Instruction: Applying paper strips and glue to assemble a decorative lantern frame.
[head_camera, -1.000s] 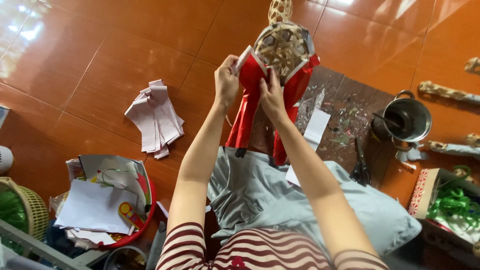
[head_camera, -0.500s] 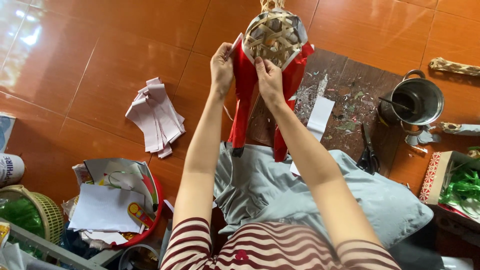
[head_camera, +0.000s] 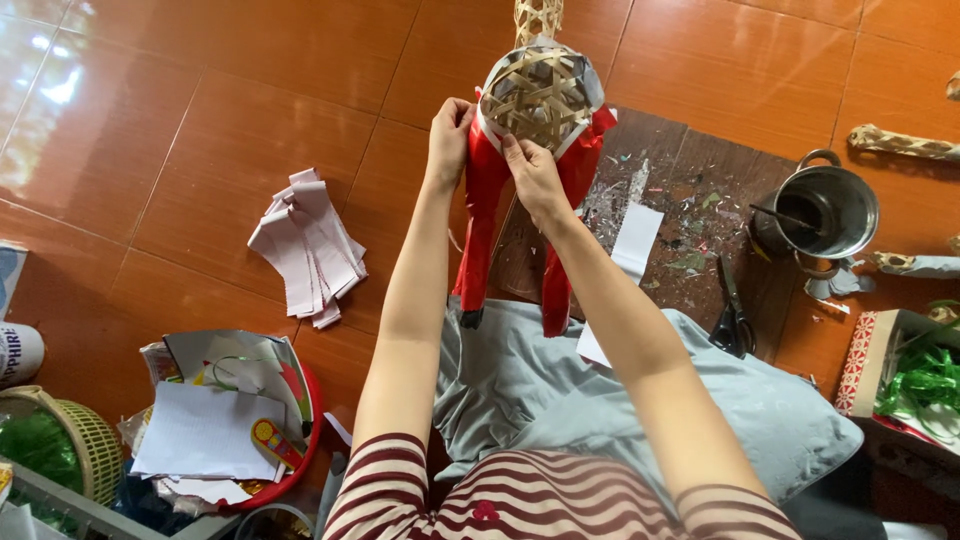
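A woven bamboo frame figure (head_camera: 540, 95) with a round open-weave body stands up in front of me, partly wrapped in grey paper, with two red paper-covered legs (head_camera: 482, 220) hanging down. My left hand (head_camera: 449, 135) grips its left side at the top of a red leg. My right hand (head_camera: 532, 172) presses with its fingers on the lower front of the woven body, where paper meets red covering. Both arms reach forward over a grey cloth (head_camera: 560, 390) on my lap.
A stack of pale paper strips (head_camera: 305, 245) lies on the orange floor tiles at left. A dark board (head_camera: 690, 230) carries scraps, a white strip (head_camera: 630, 250) and scissors (head_camera: 735, 315). A metal pot (head_camera: 825, 210) stands right. A red basin of papers (head_camera: 235, 420) sits lower left.
The view has shifted, so the figure sits higher in the frame. My right hand slid down to the lower front of the woven body; my left hand keeps its grip.
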